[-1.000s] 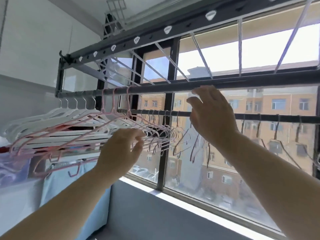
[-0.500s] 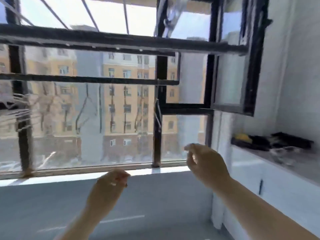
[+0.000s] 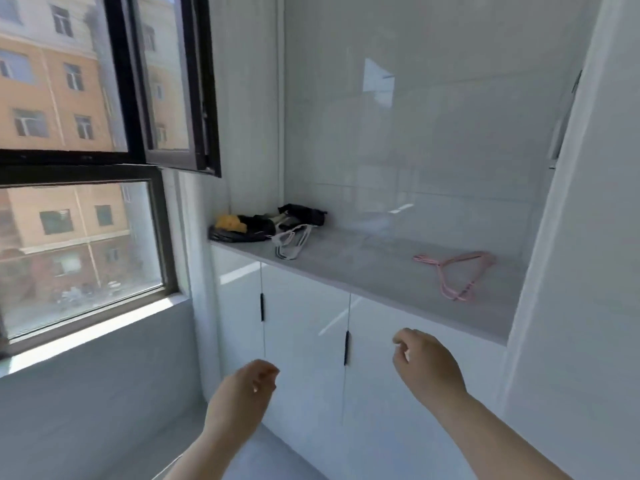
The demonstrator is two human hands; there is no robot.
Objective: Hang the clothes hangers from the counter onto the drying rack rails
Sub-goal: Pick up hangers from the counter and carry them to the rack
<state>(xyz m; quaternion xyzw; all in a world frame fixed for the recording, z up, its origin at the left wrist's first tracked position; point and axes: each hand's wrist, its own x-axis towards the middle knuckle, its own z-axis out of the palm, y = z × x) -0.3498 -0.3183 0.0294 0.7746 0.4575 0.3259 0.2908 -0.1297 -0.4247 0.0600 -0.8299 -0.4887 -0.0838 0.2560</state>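
Pink hangers lie flat on the grey counter toward its right end. A few white hangers lie further left on the same counter. My left hand hangs low in front of the cabinet doors, fingers loosely curled, holding nothing. My right hand is raised a little higher below the counter edge, fingers also loosely curled and empty. Both hands are well short of the hangers. The drying rack is out of view.
A pile of black and yellow items sits at the counter's left end by the wall. White cabinet doors with black handles stand below. An open black window sash juts inward at upper left.
The view has swung right from the rack and its hung hangers to the counter. Both hands came down from the rail and now hang empty in front of the cabinet.
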